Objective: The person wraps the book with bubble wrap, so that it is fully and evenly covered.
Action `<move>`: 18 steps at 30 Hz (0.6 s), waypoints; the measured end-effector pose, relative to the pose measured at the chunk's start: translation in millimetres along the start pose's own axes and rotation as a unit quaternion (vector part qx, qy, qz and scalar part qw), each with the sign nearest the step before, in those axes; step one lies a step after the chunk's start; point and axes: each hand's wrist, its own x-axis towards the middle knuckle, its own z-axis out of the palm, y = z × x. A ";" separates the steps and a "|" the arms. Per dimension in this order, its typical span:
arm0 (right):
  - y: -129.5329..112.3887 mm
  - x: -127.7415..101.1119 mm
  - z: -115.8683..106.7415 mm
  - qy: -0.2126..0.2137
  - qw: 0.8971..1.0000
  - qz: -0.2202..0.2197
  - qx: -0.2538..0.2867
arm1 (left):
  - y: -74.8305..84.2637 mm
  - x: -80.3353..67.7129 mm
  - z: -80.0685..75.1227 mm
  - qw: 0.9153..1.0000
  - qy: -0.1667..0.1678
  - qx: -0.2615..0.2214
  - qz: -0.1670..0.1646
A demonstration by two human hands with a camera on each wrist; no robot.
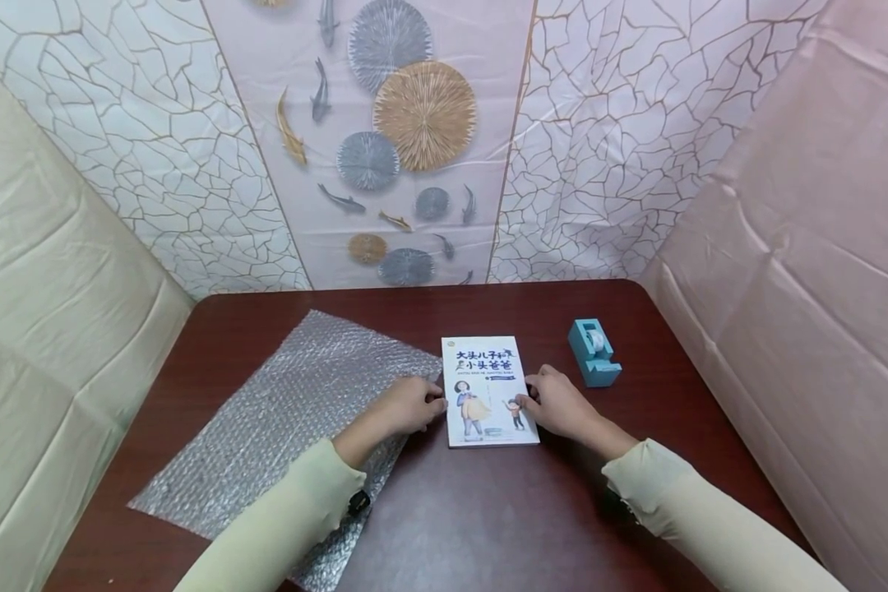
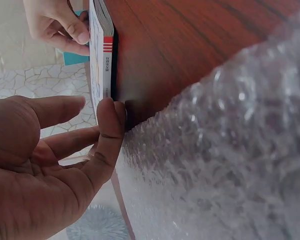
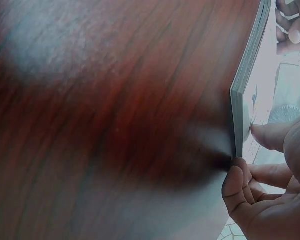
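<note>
A white picture book point(image 1: 490, 395) with blue Chinese lettering and two drawn figures lies cover up on the dark wood table. My right hand point(image 1: 562, 404) pinches its right edge, the thumb point(image 3: 269, 136) on the cover and the fingers point(image 3: 235, 187) at the page edge. At the spine, my left hand point(image 1: 409, 405) has its fingertips point(image 2: 109, 117) right at the book, with the thumb point(image 2: 62, 109) held apart from the cover. Under the left forearm spreads a sheet of clear bubble wrap point(image 1: 266, 411), one corner reaching the book's left side.
A teal tape dispenser point(image 1: 594, 353) with a roll of tape stands on the table point(image 1: 488, 518) to the right of the book. Patterned cloth point(image 1: 414, 123) hangs behind the table's back edge, and pale fabric walls point(image 1: 792, 271) rise at both sides.
</note>
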 end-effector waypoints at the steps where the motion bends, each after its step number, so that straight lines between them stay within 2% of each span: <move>1: -0.5 -0.1 0.1 0.002 1.000 -0.005 0.000 | -0.1 0.8 0.6 1.000 0.001 0.001 0.001; 4: -2.0 -0.2 1.2 0.002 1.000 -0.008 -0.001 | 0.4 2.6 2.1 1.000 0.001 -0.001 0.004; 10: -12.0 -0.4 3.0 -0.017 0.999 0.029 -0.013 | 2.3 2.2 3.3 0.999 -0.014 -0.026 0.015; 15: -14.3 -1.0 4.0 -0.016 0.999 0.034 -0.034 | 3.6 0.7 4.6 0.998 -0.017 -0.041 0.033; 18: -16.4 -2.4 2.0 -0.018 0.998 0.040 -0.036 | 3.2 2.0 6.8 0.998 -0.014 -0.049 0.029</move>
